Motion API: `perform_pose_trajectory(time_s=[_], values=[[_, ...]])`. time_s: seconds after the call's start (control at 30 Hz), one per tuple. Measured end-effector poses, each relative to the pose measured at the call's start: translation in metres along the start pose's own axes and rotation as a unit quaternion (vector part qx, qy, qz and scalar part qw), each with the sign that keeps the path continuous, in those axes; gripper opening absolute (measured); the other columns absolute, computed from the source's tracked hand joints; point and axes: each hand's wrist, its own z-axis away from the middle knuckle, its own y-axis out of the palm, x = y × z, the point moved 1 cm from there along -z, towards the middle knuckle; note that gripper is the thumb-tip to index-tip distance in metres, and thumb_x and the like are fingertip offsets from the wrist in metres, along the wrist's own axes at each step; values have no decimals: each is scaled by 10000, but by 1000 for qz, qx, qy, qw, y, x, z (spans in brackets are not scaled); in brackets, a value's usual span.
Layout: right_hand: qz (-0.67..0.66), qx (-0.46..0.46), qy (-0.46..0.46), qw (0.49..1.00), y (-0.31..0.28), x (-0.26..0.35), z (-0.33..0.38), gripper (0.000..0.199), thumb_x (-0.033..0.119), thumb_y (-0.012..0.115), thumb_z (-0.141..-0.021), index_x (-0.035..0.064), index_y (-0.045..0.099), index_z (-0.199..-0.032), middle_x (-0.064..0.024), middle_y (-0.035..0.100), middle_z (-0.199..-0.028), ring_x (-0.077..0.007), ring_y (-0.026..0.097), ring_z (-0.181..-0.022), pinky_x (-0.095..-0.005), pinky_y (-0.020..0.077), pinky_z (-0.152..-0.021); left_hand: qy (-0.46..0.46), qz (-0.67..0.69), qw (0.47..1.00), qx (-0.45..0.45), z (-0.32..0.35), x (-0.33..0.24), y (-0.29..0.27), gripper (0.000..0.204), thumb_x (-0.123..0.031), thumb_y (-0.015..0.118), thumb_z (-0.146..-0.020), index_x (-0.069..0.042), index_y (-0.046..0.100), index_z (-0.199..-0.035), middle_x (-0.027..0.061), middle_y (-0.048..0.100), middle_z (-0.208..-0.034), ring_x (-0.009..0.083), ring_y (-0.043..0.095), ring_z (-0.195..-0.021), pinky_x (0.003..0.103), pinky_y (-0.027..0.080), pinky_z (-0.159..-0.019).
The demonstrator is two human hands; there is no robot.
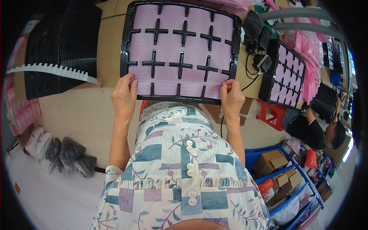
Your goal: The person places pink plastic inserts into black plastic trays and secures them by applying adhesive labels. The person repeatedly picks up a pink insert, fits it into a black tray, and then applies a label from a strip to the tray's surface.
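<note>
Tan desk [109, 42] beneath, I see the black tray [124, 53] at its near edge, pink sheeting [168, 49] inside. I'd judge it's being seated: left hand [123, 95] and right hand [234, 98] have fingers [230, 85] nearly closed at its lower corners; whether gripping, I can't tell. Next calls for even pressure.

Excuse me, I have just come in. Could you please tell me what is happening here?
A person has both hands at a black plastic tray lined with a pink sheet. The left hand is at the near left corner, the right hand at the near right; whether they pinch the sheet or only touch it is unclear. Black crosses show through the sheet. To the left stands a stack of black trays; to the right is another pink-lined tray.
</note>
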Motion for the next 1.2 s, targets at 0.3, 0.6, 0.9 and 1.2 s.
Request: perform_pose_trajectory(time_s=[0.3, 0.6, 0.9, 1.2], values=[[-55, 12, 41, 998, -2, -2, -2, 130, 74, 701, -855, 30, 583, -886, -101, 636, -668, -231, 622, -553, -342, 493, -541, -21, 21, 1000, -4, 0, 5, 1, 192, -74, 701, -870, 11, 663, -1038, 120, 660, -863, 188, 601, -675, 305, 502, -642], [-83, 46, 94, 991, -5, -3, -3, 130, 86, 703, -873, 19, 592, -891, -97, 636, -674, -206, 609, -549, -324, 494, -547, -44, 70, 997, -6, 0, 7, -1, 167, -51, 706, -857, -9, 655, -1011, 134, 662, -885, 254, 646, -726, 341, 518, -664], [23, 20, -1, 1000, -1, 2, -1, 119, 96, 693, -875, 53, 583, -887, -102, 639, -689, -279, 633, -601, -389, 485, -546, 12, -8, 1000, -12, 1, 4, 4, 159, -79, 712, -865, -17, 663, -1003, 111, 641, -867, 234, 636, -711, 329, 513, -652], [59, 16, -33, 998, -3, 3, -3, 134, 120, 693, -868, 69, 571, -849, -90, 611, -673, -288, 613, -590, -397, 468, -528, 25, 1, 999, -20, 3, 5, 5, 157, -54, 711, -853, -45, 649, -997, 120, 619, -859, 298, 623, -685, 373, 502, -622]])
